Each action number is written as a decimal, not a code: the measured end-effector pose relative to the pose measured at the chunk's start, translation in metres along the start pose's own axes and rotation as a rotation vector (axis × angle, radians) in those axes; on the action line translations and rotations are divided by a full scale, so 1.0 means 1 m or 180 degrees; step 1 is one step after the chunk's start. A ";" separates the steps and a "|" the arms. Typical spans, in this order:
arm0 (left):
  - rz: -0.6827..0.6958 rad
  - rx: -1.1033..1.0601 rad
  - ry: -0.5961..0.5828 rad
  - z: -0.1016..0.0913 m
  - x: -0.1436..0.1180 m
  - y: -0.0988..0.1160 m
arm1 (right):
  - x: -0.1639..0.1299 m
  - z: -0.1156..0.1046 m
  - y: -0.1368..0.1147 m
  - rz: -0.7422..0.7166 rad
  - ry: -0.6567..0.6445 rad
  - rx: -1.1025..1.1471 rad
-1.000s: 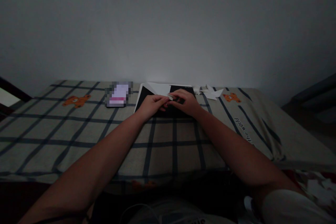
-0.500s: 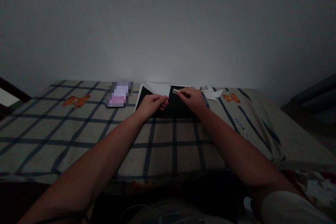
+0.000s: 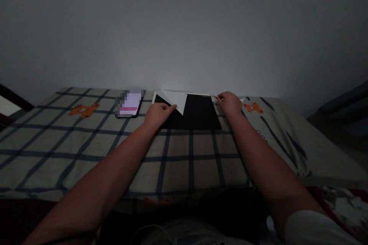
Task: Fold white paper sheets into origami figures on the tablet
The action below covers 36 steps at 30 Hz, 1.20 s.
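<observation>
A dark flat tablet (image 3: 198, 115) lies on the checked bedsheet (image 3: 86, 141) near the wall. A white triangular sheet of paper (image 3: 176, 98) rests on the tablet's left part. My left hand (image 3: 156, 114) presses on the tablet's left edge and touches the paper's lower side. My right hand (image 3: 230, 103) is at the tablet's right top corner, pinching a small white paper strip (image 3: 216, 98) beside several white paper scraps (image 3: 243, 100).
A phone (image 3: 130, 103) with a lit screen lies left of the tablet. The wall (image 3: 184, 30) rises right behind the bed. Orange bear prints (image 3: 83, 110) mark the sheet. The bed's right edge drops off near dark furniture (image 3: 342, 107).
My right hand has carried the small paper strip from the middle of the tablet to its right top corner. My left hand has slid a little left, uncovering the white triangle.
</observation>
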<state>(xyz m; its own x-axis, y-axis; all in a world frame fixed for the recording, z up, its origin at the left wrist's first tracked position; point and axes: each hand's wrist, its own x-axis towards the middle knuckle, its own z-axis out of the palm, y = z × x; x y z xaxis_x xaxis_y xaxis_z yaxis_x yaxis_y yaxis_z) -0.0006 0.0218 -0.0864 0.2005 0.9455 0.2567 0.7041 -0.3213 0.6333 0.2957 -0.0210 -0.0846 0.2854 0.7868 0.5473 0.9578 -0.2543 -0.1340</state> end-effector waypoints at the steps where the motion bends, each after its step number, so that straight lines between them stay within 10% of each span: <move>1: 0.0005 0.0013 0.0014 0.001 0.001 -0.001 | 0.000 0.000 0.000 0.0005 -0.0012 -0.0081; 18: 0.0002 -0.0087 0.0146 0.001 0.004 -0.006 | -0.005 -0.001 -0.021 -0.0602 0.0139 0.0464; 28: 0.0219 -0.0268 0.0348 -0.003 0.001 0.000 | -0.019 -0.009 -0.051 -0.2163 -0.0158 0.1328; 36: -0.0006 -0.1471 -0.0029 0.001 0.004 0.000 | -0.019 -0.006 -0.050 -0.2318 -0.0179 0.1394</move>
<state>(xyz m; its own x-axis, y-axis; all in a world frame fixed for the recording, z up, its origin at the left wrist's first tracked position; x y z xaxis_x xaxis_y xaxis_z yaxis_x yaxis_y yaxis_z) 0.0009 0.0255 -0.0857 0.2069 0.9458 0.2502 0.3274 -0.3079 0.8933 0.2423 -0.0271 -0.0832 -0.4170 0.6993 0.5805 0.8263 0.5577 -0.0783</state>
